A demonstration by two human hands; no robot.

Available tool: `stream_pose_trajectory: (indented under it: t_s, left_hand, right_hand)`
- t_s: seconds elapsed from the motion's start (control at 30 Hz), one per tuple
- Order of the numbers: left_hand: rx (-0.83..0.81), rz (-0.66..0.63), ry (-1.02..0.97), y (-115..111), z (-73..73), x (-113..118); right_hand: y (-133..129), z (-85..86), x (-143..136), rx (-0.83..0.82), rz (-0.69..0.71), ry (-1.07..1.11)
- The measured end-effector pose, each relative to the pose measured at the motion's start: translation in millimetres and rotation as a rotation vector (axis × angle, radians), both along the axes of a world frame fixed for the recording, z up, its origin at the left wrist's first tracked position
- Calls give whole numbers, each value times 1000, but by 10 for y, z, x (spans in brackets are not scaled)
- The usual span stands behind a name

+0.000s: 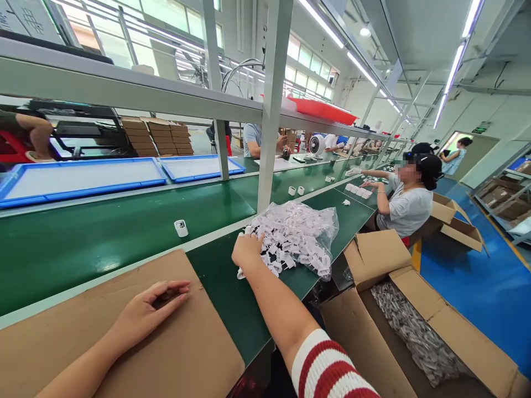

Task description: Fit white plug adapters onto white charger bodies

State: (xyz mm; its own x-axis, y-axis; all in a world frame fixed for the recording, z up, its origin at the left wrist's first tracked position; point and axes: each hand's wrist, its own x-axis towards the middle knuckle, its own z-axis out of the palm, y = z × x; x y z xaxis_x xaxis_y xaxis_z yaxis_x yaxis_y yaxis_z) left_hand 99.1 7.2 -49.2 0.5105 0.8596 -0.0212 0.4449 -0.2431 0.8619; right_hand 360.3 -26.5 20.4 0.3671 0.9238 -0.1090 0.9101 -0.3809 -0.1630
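Note:
My left hand (155,307) rests on a flat brown cardboard sheet (199,342), fingers loosely curved, thumb apart, nothing visible in it. My right hand (248,250) reaches to the left edge of a heap of small white plastic parts (286,243). Its fingertips are hidden among the parts, so I cannot see whether it grips one. The heap spills from a clear plastic bag (329,224) on the green work surface (224,287). On the green conveyor belt (124,221) beyond stands a small white housing (181,228) with a dark opening.
A grey post (271,110) rises behind the heap. Blue-rimmed trays (83,179) lie across the belt. At my right an open cardboard box (452,320) holds many clear-wrapped pieces. A co-worker (404,199) sits further along, near a row of white parts (358,191).

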Motion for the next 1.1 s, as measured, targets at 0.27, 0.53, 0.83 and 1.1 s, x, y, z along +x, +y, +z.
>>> stream_pose_trajectory:
  t_s: [0.27, 0.53, 0.83, 1.1]
  left_hand:
    - [25, 11, 9, -16, 48, 25]
    - [-11, 118, 71, 105, 113, 141]
    - [171, 604, 177, 985, 546, 243]
    - [124, 460, 173, 1033, 556, 169]
  right_hand:
    - [47, -52, -44, 58, 70, -47]
    - [-133, -54, -180, 315, 45, 157]
    - [-347, -324, -555, 421, -54, 1321]
    - [-549, -268, -494, 282, -220, 1851]
